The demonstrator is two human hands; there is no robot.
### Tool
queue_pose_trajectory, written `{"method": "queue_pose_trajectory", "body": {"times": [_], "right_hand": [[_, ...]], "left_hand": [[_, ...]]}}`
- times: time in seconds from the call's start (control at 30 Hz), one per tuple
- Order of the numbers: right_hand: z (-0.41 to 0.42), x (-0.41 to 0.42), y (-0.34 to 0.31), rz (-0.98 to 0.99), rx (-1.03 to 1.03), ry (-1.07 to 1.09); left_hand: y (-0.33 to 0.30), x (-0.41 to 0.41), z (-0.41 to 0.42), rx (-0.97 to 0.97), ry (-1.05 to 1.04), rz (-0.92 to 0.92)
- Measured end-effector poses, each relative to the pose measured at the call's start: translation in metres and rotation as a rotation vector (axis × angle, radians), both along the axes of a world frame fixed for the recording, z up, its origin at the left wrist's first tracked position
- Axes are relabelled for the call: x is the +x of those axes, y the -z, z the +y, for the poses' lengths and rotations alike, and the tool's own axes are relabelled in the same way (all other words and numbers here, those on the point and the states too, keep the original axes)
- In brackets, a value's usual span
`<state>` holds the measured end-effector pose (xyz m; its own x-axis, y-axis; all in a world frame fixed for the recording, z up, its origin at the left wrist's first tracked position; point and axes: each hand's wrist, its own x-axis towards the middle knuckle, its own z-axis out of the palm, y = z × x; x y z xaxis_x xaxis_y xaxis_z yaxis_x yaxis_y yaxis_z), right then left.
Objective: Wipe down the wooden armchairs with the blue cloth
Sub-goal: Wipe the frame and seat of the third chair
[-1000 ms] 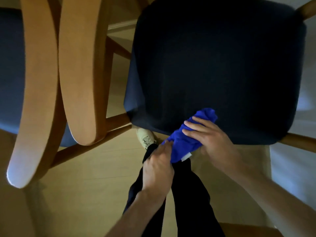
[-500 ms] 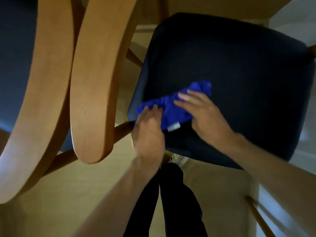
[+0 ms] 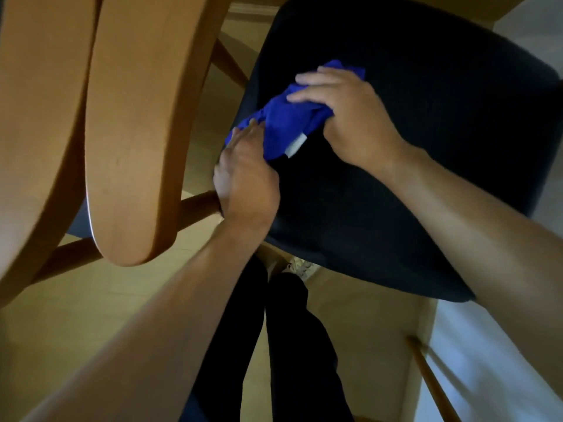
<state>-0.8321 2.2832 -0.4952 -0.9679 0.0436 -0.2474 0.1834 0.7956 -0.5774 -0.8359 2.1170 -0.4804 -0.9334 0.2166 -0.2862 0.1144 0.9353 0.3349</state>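
The right hand [image 3: 350,117] covers the upper part of the blue cloth [image 3: 286,129], and the left hand [image 3: 246,181] hides its lower left end. The dark seat cushion [image 3: 396,178] runs off the top edge. Both wooden armrests [image 3: 137,132] are cut off at the top, the farther one at the left too. The shoe [image 3: 300,266] shows only partly beneath the cushion.
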Motion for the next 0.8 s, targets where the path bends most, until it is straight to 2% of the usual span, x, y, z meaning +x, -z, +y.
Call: {"method": "queue_pose_trajectory", "body": {"times": [0.17, 0.33, 0.4, 0.47, 0.6, 0.7, 0.8], "right_hand": [[-0.004, 0.094, 0.002, -0.061, -0.036, -0.109], [-0.012, 0.155, -0.017, -0.161, -0.089, -0.248], [-0.016, 0.143, -0.019, -0.123, -0.138, -0.308], [-0.031, 0.113, -0.018, -0.034, -0.187, -0.333], [-0.088, 0.025, -0.001, 0.071, -0.172, -0.395], [-0.113, -0.011, 0.013, 0.014, -0.137, -0.500], [-0.080, 0.003, 0.011, -0.037, -0.131, -0.584]], "left_hand": [[-0.010, 0.076, -0.013, 0.025, 0.050, -0.103], [-0.030, 0.157, -0.029, 0.125, -0.081, -0.380], [-0.036, 0.166, -0.038, 0.193, -0.165, -0.391], [-0.030, 0.152, -0.052, 0.250, -0.306, -0.315], [-0.003, 0.098, -0.075, 0.189, -0.631, -0.245], [0.012, 0.093, -0.067, 0.126, -0.644, -0.280], [0.016, 0.115, -0.052, 0.087, -0.590, -0.266]]}}
